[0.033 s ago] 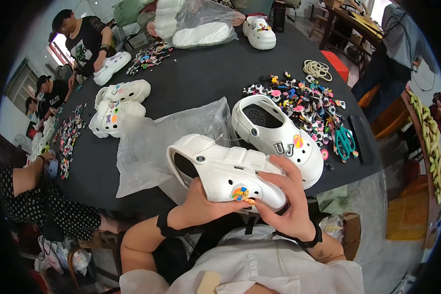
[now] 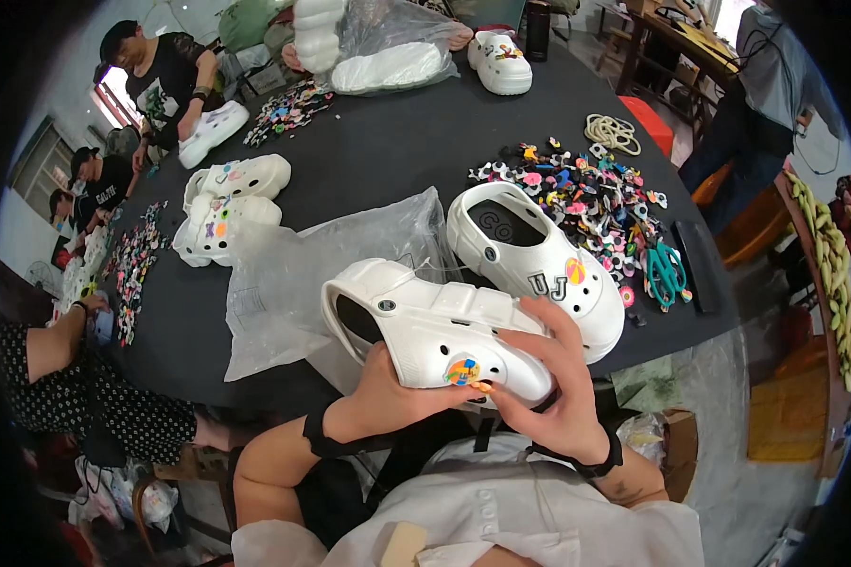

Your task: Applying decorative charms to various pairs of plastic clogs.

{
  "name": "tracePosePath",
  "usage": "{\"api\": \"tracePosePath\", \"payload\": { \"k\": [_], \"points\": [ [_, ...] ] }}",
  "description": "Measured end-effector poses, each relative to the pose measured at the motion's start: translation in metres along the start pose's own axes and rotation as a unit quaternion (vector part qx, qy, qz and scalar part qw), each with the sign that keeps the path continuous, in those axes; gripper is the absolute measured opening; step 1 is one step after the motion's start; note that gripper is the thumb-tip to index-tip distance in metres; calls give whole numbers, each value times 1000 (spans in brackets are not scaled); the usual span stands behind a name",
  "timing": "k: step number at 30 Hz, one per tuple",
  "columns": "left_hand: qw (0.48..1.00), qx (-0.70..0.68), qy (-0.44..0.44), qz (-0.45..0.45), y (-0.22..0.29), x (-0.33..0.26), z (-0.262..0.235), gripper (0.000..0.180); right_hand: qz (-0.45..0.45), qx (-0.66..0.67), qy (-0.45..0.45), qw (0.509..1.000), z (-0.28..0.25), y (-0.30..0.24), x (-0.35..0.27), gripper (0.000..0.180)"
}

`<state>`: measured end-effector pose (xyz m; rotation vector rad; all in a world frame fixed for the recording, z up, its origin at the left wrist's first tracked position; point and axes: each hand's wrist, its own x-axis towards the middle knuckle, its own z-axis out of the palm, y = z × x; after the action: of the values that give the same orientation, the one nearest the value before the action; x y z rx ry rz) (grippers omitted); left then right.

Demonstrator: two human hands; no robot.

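Both my hands hold a white clog (image 2: 425, 326), tilted on its side above the table's near edge. My left hand (image 2: 385, 392) is closed round its side near the heel strap. At its toe, my right hand (image 2: 563, 392) grips with fingers over the top. Both thumbs meet at a small orange charm (image 2: 482, 386) by a hole in the upper. Beside it sits a round orange, blue and yellow charm (image 2: 463, 371). A second white clog (image 2: 529, 250), bearing letter charms and a ball charm, rests just beyond to the right.
A clear plastic bag (image 2: 331, 274) lies left of the clogs. Loose charms (image 2: 586, 203), teal-handled scissors (image 2: 667, 272), a black bar-shaped object (image 2: 695, 266) and a coiled cord (image 2: 613, 135) are at right. A decorated clog pair (image 2: 232, 208) stands at left. Co-workers line the table's far left.
My hands and the clog stay in place. At the far left, a co-worker's white clog has shifted slightly leftward.
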<state>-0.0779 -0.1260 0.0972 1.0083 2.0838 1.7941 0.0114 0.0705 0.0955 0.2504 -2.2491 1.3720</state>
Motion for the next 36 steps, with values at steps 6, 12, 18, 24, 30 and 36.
{"api": "tracePosePath", "payload": {
  "k": [6,12,18,24,30,36],
  "points": [
    [999,-13,-11,-29,4,0,0,54,-5,-5,-4,1000,-2,2,4,52],
    [998,-32,-25,-45,1,-4,-2,58,-7,-19,2,1000,0,-1,2,51],
    [1000,-21,-11,0,1,-7,-1,57,-3,-20,13,1000,5,-6,0,47],
    [1000,15,1,22,-7,-9,1,56,-6,-26,17,1000,7,-6,1,47],
    [998,53,2,45,-3,-6,3,53,-13,-40,41,998,9,0,1,46],
    [998,12,-38,-48,11,11,-7,55,6,-33,28,999,6,2,1,52]
  ]
}}
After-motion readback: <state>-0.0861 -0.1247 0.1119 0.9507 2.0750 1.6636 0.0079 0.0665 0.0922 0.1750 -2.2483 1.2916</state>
